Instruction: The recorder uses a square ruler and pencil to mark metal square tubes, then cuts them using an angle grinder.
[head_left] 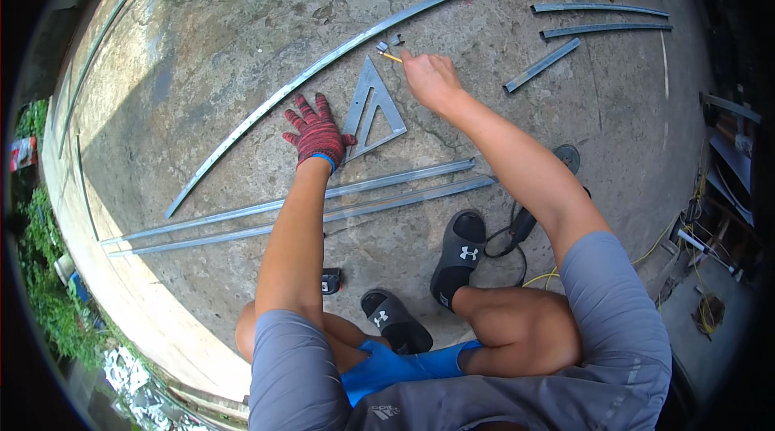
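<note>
My left hand (316, 131), in a red and black knit glove, lies spread on the concrete. Its thumb meets the left edge of a grey metal triangular square (392, 114). Just beyond the gloved fingertips runs a long metal channel (280, 94), slanting from lower left to upper right. A yellow pencil (391, 57) is pinched in my bare right hand (432, 80), above the square's top corner. The pencil's far end points left, close to a small metal offcut (382, 47). Another bent metal piece (396, 40) lies beside that one.
Two long channels (404, 177) lie between the square and my sandals (464, 245). A corded angle grinder (525, 225) rests by my right foot, and a tape measure (331, 281) is below my left forearm. Shorter metal lengths (542, 65) lie at the upper right.
</note>
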`<state>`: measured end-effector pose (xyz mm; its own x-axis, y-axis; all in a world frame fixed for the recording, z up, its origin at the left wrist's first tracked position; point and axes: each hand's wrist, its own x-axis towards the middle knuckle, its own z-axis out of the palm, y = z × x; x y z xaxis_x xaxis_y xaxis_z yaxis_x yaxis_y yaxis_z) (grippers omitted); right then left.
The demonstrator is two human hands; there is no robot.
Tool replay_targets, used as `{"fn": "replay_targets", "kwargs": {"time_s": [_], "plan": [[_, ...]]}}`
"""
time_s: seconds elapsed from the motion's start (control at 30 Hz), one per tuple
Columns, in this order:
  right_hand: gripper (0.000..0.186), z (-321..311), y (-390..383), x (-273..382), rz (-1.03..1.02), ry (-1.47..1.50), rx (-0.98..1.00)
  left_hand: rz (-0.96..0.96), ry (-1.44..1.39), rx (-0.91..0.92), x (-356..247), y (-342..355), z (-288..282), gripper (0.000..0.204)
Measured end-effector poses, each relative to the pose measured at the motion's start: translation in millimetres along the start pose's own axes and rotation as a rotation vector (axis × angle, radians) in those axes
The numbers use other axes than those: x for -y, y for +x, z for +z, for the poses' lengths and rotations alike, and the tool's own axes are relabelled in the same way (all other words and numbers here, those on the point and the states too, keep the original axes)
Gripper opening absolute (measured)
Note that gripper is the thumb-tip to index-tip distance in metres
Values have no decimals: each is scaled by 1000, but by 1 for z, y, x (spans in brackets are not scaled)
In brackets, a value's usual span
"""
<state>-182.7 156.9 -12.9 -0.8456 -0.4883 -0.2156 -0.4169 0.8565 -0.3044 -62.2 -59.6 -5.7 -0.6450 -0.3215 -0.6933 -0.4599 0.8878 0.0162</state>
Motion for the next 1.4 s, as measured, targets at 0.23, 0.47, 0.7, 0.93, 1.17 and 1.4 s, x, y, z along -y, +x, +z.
{"fn": "replay_targets", "kwargs": {"time_s": [0.23, 0.47, 0.7, 0.93, 1.17, 1.4], "plan": [[19, -3, 1, -6, 159, 129, -19, -6, 10, 8, 1, -1, -2, 125], [23, -13, 12, -16, 244, 160, -21, -4, 15, 10, 1, 0, 0, 125], [23, -23, 12, -18, 256, 136, -15, 2, 9, 3, 1, 1, 2, 125], [23, -33, 10, -9, 249, 127, -39, 4, 6, 2, 1, 0, 1, 124], [21, -10, 18, -11, 176, 64, -69, 1, 3, 2, 1, 1, 0, 125], [22, -4, 19, -1, 141, 125, -44, -1, 19, 17, 0, -1, -3, 124]]}}
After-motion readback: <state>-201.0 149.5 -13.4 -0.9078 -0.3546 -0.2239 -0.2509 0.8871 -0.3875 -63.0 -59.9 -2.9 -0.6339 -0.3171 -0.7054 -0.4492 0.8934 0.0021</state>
